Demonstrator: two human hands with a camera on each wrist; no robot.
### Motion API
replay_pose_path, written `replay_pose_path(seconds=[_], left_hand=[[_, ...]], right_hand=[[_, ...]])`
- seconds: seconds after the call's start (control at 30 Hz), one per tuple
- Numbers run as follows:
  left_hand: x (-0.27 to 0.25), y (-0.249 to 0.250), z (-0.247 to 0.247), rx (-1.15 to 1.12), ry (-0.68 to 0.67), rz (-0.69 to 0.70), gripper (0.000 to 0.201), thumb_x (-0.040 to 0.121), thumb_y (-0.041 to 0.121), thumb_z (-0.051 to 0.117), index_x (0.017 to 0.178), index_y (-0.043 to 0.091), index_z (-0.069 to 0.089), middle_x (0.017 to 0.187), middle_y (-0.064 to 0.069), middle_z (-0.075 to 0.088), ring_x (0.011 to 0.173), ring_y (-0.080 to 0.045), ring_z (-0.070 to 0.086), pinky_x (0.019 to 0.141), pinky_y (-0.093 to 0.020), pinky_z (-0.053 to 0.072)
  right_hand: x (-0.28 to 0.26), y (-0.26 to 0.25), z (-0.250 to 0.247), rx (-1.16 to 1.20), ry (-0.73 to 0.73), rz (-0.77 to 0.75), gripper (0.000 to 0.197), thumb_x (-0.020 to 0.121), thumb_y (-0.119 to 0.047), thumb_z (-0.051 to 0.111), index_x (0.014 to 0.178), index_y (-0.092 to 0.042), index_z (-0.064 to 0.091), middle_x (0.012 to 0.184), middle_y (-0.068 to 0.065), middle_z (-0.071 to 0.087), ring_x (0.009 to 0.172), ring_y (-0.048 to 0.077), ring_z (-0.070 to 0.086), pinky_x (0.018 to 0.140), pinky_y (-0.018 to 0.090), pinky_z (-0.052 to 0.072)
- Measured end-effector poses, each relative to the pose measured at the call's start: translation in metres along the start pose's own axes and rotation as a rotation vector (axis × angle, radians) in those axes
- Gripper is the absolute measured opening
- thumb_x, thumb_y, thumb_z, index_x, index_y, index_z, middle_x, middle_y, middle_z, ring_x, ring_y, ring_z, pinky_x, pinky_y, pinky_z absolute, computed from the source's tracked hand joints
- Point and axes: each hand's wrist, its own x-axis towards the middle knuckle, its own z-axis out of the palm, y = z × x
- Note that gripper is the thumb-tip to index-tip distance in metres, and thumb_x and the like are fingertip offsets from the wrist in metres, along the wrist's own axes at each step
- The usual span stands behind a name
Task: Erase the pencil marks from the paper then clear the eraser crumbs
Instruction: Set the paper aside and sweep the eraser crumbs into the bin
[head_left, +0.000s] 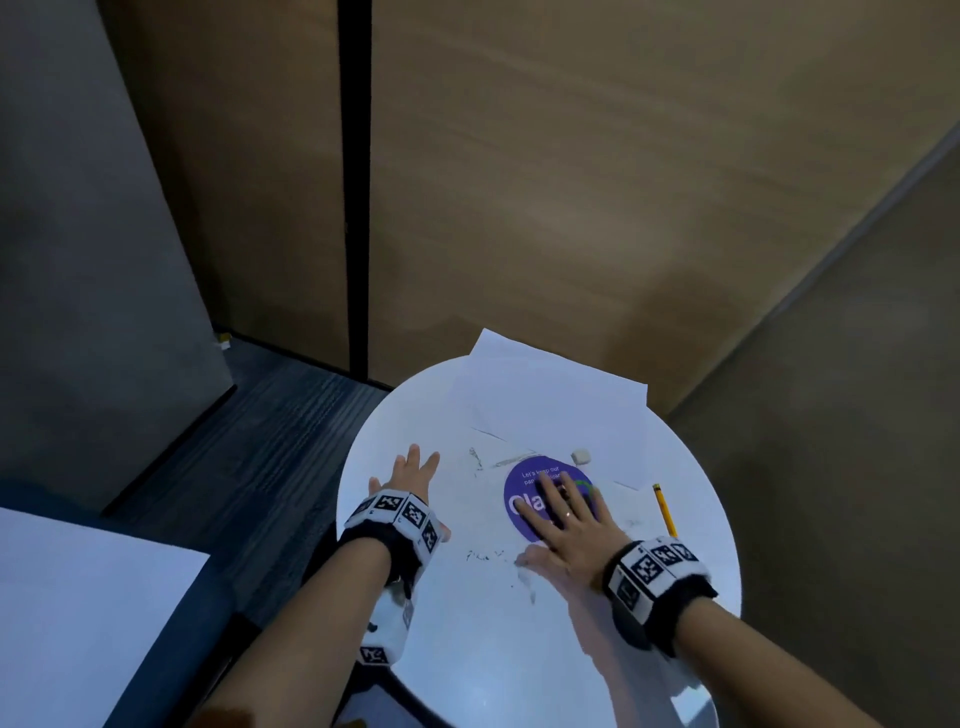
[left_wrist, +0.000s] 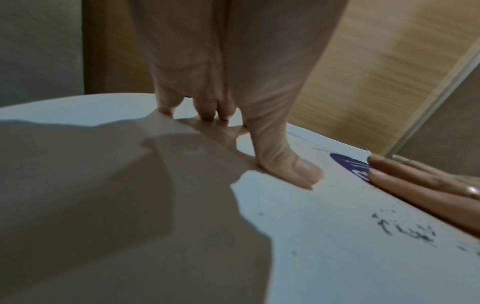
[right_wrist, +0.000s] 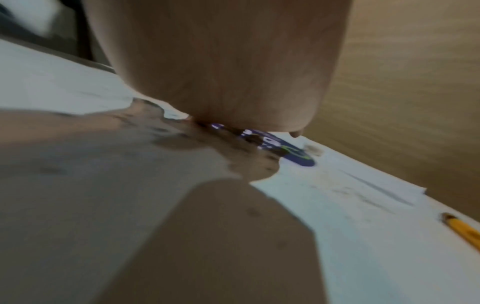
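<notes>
Crumb-clearing step, I'd judge. Right hand (head_left: 563, 525) flat, fingers straight, on white paper sheet (head_left: 550, 400) w/ purple round print; left hand (head_left: 410, 470) flat on round white table (head_left: 467, 649). Dark eraser crumbs (head_left: 485, 556) btwn hands; white eraser block (head_left: 581, 457) idle beyond. Next: sweep crumbs off edge, paper pinned.
</notes>
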Motion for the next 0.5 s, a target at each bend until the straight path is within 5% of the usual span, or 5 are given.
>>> replay_pose_path(seconds=[0.17, 0.27, 0.33, 0.4, 0.5], left_hand=[[-0.001, 0.000, -0.002, -0.013, -0.007, 0.008, 0.111, 0.080, 0.028, 0.075, 0.151, 0.022, -0.009, 0.157, -0.007, -0.020, 0.146, -0.026, -0.010, 0.114, -0.054, 0.005], [-0.001, 0.000, -0.002, 0.002, -0.002, 0.007, 0.110, 0.080, 0.028, 0.075, 0.151, 0.022, -0.008, 0.157, -0.007, -0.019, 0.146, -0.026, -0.009, 0.114, -0.054, 0.006], [-0.001, 0.000, -0.001, 0.008, -0.002, 0.008, 0.110, 0.080, 0.029, 0.075, 0.151, 0.022, -0.009, 0.157, -0.007, -0.019, 0.146, -0.026, -0.009, 0.114, -0.054, 0.006], [-0.001, 0.001, -0.001, 0.010, -0.002, 0.004, 0.110, 0.080, 0.029, 0.074, 0.151, 0.022, -0.009, 0.157, -0.008, -0.019, 0.146, -0.026, -0.009, 0.114, -0.054, 0.006], [0.001, 0.000, -0.001, 0.011, -0.002, 0.005, 0.109, 0.080, 0.029, 0.074, 0.151, 0.022, -0.008, 0.157, -0.008, -0.019, 0.146, -0.026, -0.009, 0.114, -0.054, 0.007]], right_hand=[[-0.009, -0.016, 0.013, -0.004, -0.073, -0.069, 0.064, 0.089, -0.067, -0.006, 0.147, -0.042, 0.003, 0.148, 0.010, 0.036, 0.135, 0.034, 0.033, 0.103, 0.051, 0.034], [-0.002, 0.001, -0.001, -0.022, -0.095, -0.001, 0.101, 0.054, -0.075, -0.035, 0.146, -0.043, -0.007, 0.157, 0.009, -0.012, 0.143, 0.035, -0.013, 0.114, 0.055, 0.007], [-0.006, 0.000, -0.005, 0.002, -0.149, -0.008, 0.107, 0.048, -0.078, -0.037, 0.145, -0.042, -0.012, 0.155, 0.005, -0.022, 0.143, 0.033, -0.016, 0.113, 0.053, -0.005], [-0.014, -0.011, 0.001, -0.025, -0.136, -0.117, 0.084, 0.070, -0.078, -0.020, 0.144, -0.040, -0.012, 0.157, 0.006, -0.004, 0.145, 0.034, 0.008, 0.113, 0.051, 0.001], [-0.022, -0.019, 0.020, -0.028, -0.113, -0.113, 0.063, 0.091, -0.067, 0.004, 0.147, -0.040, 0.012, 0.144, 0.002, 0.042, 0.128, 0.029, 0.045, 0.100, 0.051, 0.035]])
